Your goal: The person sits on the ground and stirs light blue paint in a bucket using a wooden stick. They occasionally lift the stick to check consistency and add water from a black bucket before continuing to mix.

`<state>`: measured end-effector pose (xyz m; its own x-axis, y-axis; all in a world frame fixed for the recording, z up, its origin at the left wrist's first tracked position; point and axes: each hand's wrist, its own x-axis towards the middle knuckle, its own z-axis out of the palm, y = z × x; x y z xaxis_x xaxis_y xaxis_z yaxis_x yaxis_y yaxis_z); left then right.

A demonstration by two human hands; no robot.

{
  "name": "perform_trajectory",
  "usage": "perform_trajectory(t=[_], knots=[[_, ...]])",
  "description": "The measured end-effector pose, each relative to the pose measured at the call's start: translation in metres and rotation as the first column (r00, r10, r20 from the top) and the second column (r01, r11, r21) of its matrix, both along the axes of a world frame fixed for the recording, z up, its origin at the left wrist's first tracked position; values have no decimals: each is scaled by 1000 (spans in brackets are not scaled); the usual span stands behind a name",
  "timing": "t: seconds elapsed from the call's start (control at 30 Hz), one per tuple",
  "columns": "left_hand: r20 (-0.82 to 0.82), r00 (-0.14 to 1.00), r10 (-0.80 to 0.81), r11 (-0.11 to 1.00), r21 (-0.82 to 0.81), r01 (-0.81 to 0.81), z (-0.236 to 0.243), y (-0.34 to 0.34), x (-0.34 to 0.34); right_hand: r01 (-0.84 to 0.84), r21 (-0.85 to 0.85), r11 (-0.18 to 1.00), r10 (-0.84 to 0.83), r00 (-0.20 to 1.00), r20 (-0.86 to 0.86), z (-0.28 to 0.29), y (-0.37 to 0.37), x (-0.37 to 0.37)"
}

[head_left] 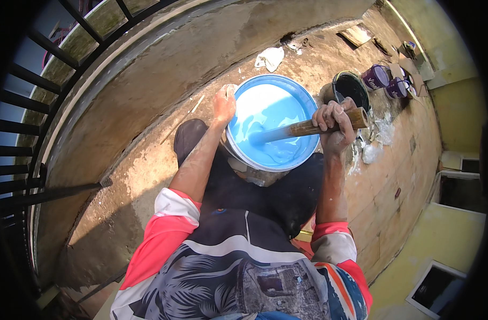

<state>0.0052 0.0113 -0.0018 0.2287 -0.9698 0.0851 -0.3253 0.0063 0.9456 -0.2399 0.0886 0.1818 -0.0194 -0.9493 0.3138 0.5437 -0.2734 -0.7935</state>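
Observation:
A white bucket [238, 153] of light blue paint [262, 104] stands on the ground between my knees. My left hand [225, 104] grips the bucket's rim on its left side, fingers curled over the edge. In my right hand [336, 121] is a thick bamboo stick [302, 128], with the fingers wrapped round it near its upper end. The stick leans across the bucket's right rim. Its lower end is coated blue and sunk in the paint, so the tip is hidden. Pale smears mark both hands.
Right of the bucket stands a dark bucket [352, 88], with purple paint tubs [376, 78] farther back. Crumpled clear plastic [380, 133] lies nearby. A white cloth [269, 58] and a thin stick [182, 120] are on the ground. A low wall [148, 80] runs along the left.

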Motion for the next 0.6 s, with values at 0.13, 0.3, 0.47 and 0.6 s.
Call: perform_trajectory(t=[0.13, 0.3, 0.47, 0.6], knots=[[-28, 1000, 1, 999, 45, 0, -4, -2, -1, 12, -228, 974, -23, 999, -44, 3, -14, 19], [6, 1000, -24, 999, 38, 24, -4, -7, -1, 135, -254, 958, -230, 889, -397, -46, -47, 24], [17, 1000, -18, 1000, 1, 18, -4, -3, 1, 118, -37, 992, -119, 821, -558, -102, -51, 0], [24, 999, 31, 998, 56, -33, 7, 1, -4, 205, 176, 963, -92, 862, -498, -119, -35, -20]])
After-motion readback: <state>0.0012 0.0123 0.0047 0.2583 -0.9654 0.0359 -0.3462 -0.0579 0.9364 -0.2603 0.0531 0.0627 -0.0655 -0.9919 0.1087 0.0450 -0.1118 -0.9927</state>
